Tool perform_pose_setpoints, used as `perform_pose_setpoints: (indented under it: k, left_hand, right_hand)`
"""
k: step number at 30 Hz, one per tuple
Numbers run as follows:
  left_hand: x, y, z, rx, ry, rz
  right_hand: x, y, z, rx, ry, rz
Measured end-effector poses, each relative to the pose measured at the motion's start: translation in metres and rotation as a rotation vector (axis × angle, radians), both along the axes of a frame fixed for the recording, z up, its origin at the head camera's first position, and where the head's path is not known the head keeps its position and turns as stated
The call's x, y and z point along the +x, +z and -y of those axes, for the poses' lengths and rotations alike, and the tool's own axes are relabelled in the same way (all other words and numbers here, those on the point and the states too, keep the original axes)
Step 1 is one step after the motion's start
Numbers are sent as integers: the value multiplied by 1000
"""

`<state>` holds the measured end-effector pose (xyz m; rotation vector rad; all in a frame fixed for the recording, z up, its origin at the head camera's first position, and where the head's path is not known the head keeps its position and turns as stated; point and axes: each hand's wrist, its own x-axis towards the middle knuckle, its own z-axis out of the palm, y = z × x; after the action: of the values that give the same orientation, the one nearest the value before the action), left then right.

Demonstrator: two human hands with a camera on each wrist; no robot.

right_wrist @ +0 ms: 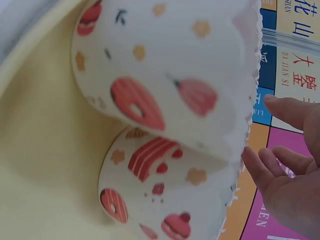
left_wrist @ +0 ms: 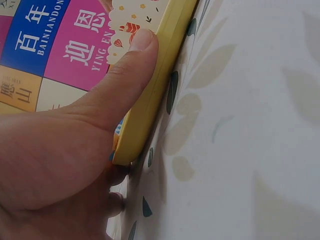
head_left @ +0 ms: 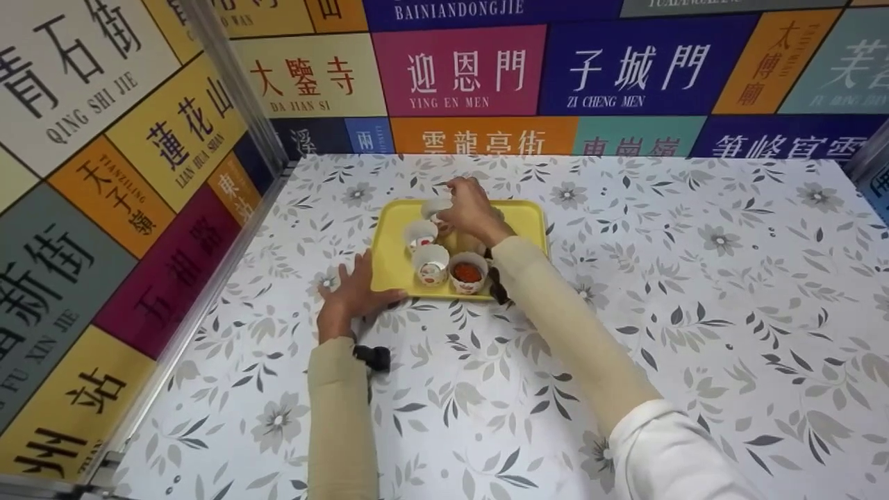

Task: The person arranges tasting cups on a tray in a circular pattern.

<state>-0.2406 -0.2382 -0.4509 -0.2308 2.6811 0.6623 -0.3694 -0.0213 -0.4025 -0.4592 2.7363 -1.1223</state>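
On the yellow tray (head_left: 389, 267) stand several white paper baking cups with scalloped rims and printed cakes. A front cup (head_left: 469, 278) has dark red contents; beside it stands another cup (head_left: 430, 260). My left hand (head_left: 351, 295) is at the tray's near left corner, fingers spread outside it and thumb (left_wrist: 125, 70) lying along the rim. Above the back cups hovers my right hand (head_left: 476, 212), partly hiding them. In the right wrist view its thumb and fingers are apart, fingertips close to the rim of a cup (right_wrist: 165, 60), with nothing visible between them.
A white cloth printed with grey leaves and flowers covers the table (head_left: 694, 312). Panels with street names (head_left: 458, 69) stand along the back and left edges. Each wrist carries a small black device, such as the one on the left wrist (head_left: 375, 357).
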Motion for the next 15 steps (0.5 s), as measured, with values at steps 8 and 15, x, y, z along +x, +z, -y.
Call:
perform_pose_setpoints:
  k: [8, 15]
  left_hand:
    - [-1, 3, -1, 2, 9, 18]
    - [-1, 3, -2, 6, 12, 24]
  right_hand:
    - [-4, 1, -12, -55, 0, 6]
    - [-3, 0, -16, -60, 7, 29]
